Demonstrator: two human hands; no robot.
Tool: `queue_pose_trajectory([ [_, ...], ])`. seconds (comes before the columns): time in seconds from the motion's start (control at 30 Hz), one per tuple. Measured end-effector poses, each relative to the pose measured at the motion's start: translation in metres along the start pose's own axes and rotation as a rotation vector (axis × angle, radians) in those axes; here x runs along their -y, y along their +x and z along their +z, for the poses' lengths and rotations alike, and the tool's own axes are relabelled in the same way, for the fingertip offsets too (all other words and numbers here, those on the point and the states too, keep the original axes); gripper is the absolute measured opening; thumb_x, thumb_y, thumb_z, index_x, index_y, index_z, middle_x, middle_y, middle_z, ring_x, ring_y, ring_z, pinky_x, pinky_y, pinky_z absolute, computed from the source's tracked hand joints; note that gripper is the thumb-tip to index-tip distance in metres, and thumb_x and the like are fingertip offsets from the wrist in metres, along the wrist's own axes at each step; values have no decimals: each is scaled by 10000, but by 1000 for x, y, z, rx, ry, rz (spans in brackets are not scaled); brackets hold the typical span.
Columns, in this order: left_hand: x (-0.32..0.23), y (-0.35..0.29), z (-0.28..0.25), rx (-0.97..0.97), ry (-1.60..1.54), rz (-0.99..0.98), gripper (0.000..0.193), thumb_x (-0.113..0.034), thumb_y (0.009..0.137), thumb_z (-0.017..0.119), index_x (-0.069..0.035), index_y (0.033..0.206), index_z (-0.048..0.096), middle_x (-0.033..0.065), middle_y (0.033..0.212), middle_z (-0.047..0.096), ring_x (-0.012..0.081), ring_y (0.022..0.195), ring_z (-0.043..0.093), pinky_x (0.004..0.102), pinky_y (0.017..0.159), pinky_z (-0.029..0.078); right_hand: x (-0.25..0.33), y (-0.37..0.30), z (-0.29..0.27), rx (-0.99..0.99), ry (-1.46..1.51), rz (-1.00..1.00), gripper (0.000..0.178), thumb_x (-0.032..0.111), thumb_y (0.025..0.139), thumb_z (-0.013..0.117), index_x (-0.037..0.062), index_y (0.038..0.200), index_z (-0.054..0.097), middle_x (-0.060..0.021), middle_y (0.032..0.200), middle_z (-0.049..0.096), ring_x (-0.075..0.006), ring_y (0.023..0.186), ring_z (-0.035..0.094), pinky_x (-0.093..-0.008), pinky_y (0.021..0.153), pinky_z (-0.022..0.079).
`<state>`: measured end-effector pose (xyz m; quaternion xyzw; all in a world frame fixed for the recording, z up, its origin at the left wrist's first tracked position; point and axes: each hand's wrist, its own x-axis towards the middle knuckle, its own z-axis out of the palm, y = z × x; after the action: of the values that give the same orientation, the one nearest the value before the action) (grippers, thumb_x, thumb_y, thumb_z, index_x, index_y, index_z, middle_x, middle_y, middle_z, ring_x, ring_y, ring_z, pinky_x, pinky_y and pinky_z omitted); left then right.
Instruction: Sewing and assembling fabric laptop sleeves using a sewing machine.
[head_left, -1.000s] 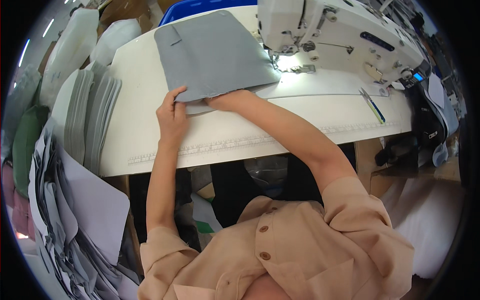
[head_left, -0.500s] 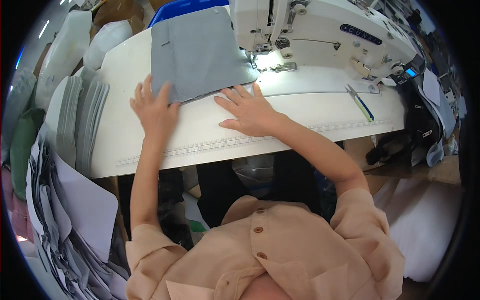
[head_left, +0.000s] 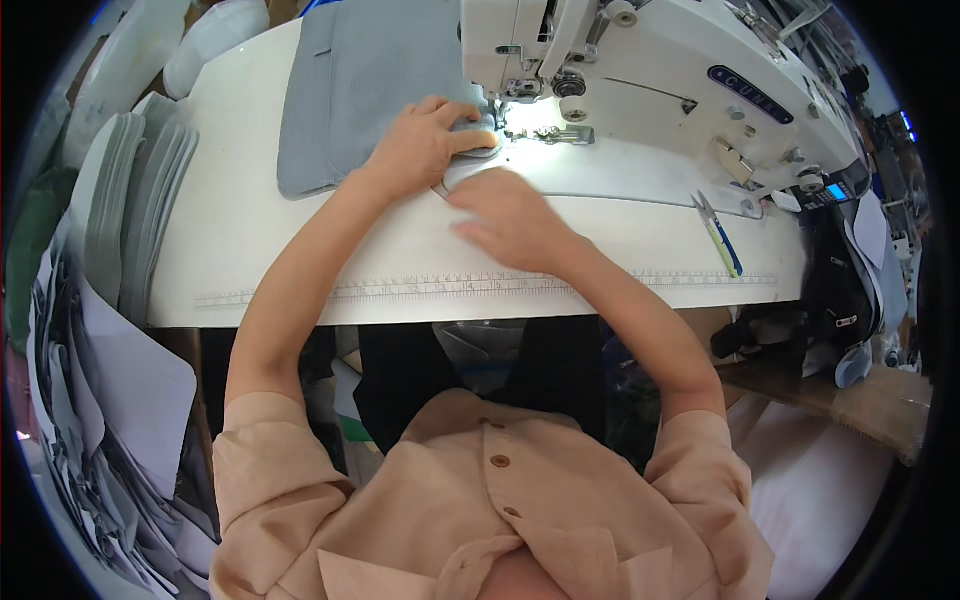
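Note:
A grey fabric panel (head_left: 345,95) with a rounded corner lies on the white table, its right edge under the presser foot of a white sewing machine (head_left: 690,95). My left hand (head_left: 425,145) rests on the panel close to the lit needle area, its fingers stretched out and apart, thumb lying on the rounded corner. Just in front of that corner is my right hand (head_left: 515,220), above the table and smeared by motion. Whether its fingers hold anything does not show.
Scissors (head_left: 718,235) with green and blue handles lie on the right of the table. A printed ruler strip (head_left: 480,286) runs along its front edge. At the left stand stacks of grey panels (head_left: 115,215), with draped grey cloth pieces (head_left: 130,390) below them.
My left hand has moved right, from the panel's near left corner to beside the needle. The panel has turned and shifted slightly left. My right hand has come off the panel's near edge.

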<state>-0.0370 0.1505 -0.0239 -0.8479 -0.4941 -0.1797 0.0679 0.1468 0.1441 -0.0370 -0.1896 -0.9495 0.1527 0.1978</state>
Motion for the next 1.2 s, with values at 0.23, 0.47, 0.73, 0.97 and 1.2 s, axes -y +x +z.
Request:
queue_pose_trajectory([
  [0.23, -1, -2, 7, -109, 74, 37, 313, -87, 709, 579, -217, 991, 617, 20, 1079, 538, 228, 952, 485, 346, 816, 410, -27, -3, -13, -269, -261, 218, 315, 250, 741, 602, 37, 973, 583, -106, 757, 514, -236, 750, 490, -364, 669, 394],
  [0.47, 4, -6, 7, -175, -48, 69, 238, -132, 715, 584, -203, 942, 596, -30, 1032, 540, 193, 929, 502, 330, 785, 416, -19, 11, -16, -57, -356, 260, 315, 295, 796, 543, 72, 1016, 574, -110, 716, 564, -258, 705, 546, -373, 629, 414],
  [0.73, -4, -6, 14, -194, 91, 7, 202, -148, 708, 564, -230, 882, 626, -46, 986, 547, 186, 850, 502, 316, 735, 424, -17, 17, -16, 37, -364, 420, 300, 306, 827, 505, 98, 1034, 569, -110, 638, 600, -255, 605, 591, -368, 555, 450],
  [0.97, -19, -1, 23, -226, 166, -112, 215, -111, 690, 566, -197, 876, 633, -36, 996, 563, 194, 800, 508, 294, 664, 444, -27, 15, -12, -97, -240, 459, 249, 286, 819, 516, 131, 987, 614, -96, 695, 621, -261, 631, 591, -361, 570, 453],
  [1.2, -43, 12, 31, -287, 250, -328, 164, -73, 650, 559, -138, 785, 626, -8, 936, 561, 217, 778, 497, 318, 626, 414, -42, 8, -7, -344, -87, 372, 156, 231, 800, 517, 115, 813, 620, -76, 691, 614, -264, 638, 587, -374, 562, 456],
])
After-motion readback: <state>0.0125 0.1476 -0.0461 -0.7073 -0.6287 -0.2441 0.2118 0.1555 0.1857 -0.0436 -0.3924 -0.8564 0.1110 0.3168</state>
